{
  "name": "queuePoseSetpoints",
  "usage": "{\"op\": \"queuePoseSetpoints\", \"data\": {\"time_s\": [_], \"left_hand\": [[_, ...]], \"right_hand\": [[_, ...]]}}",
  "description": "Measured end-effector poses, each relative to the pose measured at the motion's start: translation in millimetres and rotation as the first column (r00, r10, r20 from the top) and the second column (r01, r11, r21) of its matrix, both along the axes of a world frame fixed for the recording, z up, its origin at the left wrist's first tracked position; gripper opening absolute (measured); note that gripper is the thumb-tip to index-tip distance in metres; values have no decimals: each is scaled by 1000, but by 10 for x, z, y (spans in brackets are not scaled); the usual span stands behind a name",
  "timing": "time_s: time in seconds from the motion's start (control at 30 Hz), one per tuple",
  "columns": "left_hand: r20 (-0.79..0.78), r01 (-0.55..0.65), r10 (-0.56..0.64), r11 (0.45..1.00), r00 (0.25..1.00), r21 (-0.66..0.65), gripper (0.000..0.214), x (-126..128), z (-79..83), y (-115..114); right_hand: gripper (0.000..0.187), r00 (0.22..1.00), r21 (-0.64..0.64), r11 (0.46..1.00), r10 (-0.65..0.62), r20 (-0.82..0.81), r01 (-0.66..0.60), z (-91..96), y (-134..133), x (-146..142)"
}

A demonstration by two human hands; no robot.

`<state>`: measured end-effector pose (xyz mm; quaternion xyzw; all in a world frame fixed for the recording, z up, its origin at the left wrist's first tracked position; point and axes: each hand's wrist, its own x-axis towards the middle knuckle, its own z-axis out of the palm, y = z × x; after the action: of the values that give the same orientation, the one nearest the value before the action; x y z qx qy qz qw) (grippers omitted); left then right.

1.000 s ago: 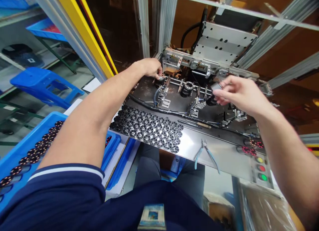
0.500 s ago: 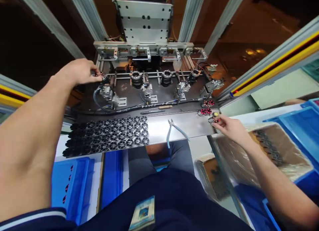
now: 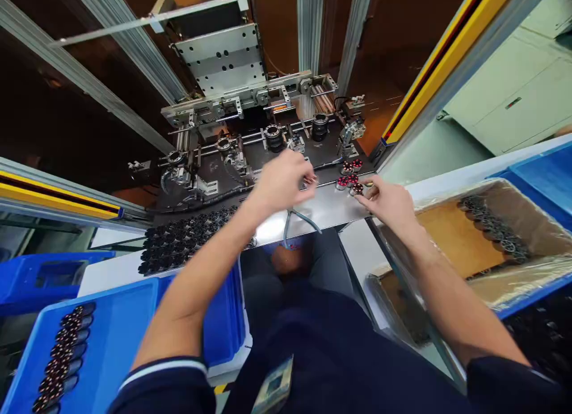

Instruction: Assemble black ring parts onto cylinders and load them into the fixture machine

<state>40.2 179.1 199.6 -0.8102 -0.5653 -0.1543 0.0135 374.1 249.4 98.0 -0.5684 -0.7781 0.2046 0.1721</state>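
Note:
My left hand [image 3: 283, 184] hangs over the middle of the metal shelf, fingers pinched on a small copper-wound motor part [image 3: 309, 179], mostly hidden by the fingers. My right hand [image 3: 388, 207] has thumb and fingers closed around another copper-wound motor part [image 3: 357, 189] at the shelf's right end. Several red-topped round motor parts [image 3: 347, 181] stand close beside it. Below my left hand lie pliers [image 3: 304, 218] with blue-grey handles, their jaws partly covered. Rows of black round parts [image 3: 179, 241] fill the shelf's left end.
Behind the shelf stands a machine with black ring holders [image 3: 274, 138] and clamps. Yellow-edged posts [image 3: 447, 68] flank it. At left a blue tray [image 3: 120, 324] holds a row of wound parts. A plastic-lined box [image 3: 465, 229] with metal parts sits at right.
My left hand has left the leftmost holder and come right, over the pliers, with the wound part. My right hand stays by the red-topped parts. The view has turned.

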Motion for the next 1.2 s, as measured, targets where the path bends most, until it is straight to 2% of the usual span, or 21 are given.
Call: {"op": "queuePoseSetpoints", "data": {"time_s": [0.07,0.1,0.17,0.23,0.3,0.37,0.5,0.57,0.67,0.73,0.8,0.87,0.93,1.03,1.13,1.2], "left_hand": [[-44,35,-40,994,998,-101,18,638,-413,97],[-60,35,-44,990,997,-138,18,873,-592,146],[-84,20,-36,983,996,-184,21,1183,-867,239],[-97,-3,-16,980,995,-198,24,1324,-1035,326],[-93,-19,2,982,996,-188,26,1369,-1117,403],[-71,-26,15,987,997,-161,28,1380,-1142,458],[7,-58,59,994,998,-89,29,1347,-1106,383],[53,-95,97,995,994,-39,34,1259,-1071,180],[125,-207,198,977,972,59,38,979,-1017,-394],[174,-344,320,930,931,130,33,700,-979,-922],[220,-511,471,838,854,190,25,369,-945,-1480],[252,-647,598,728,761,226,22,23,-933,-1966],[249,-714,670,666,699,216,21,-282,-968,-2307],[198,-728,701,673,685,133,20,-563,-1101,-2526],[174,-719,704,694,689,38,17,-645,-1255,-2517],[194,-722,710,692,677,-10,14,-647,-1327,-2471]], "right_hand": [[48,990,7,1000,-14,-138,15,15,-309,111],[50,980,1,1000,-13,-199,13,2,-494,188],[53,958,-29,1000,0,-288,-9,-66,-888,379],[55,942,-72,997,13,-336,-39,-173,-1250,587],[58,934,-108,993,9,-358,-51,-293,-1518,762],[59,931,-128,990,1,-366,-51,-396,-1667,860],[52,923,-134,984,58,-381,-117,-465,-1708,802],[45,909,-118,978,113,-402,-174,-419,-1685,697],[33,876,-75,967,187,-445,-244,-290,-1665,513],[26,848,-48,956,234,-475,-290,-206,-1669,354],[19,812,-28,933,297,-502,-359,-145,-1688,118],[14,767,-8,895,378,-519,-447,-114,-1711,-229],[14,720,11,845,463,-517,-535,-120,-1719,-686],[23,680,20,778,560,-473,-627,-202,-1710,-1464],[26,686,-7,750,601,-411,-662,-342,-1712,-2121],[25,706,-37,754,595,-384,-656,-435,-1716,-2393]]}}
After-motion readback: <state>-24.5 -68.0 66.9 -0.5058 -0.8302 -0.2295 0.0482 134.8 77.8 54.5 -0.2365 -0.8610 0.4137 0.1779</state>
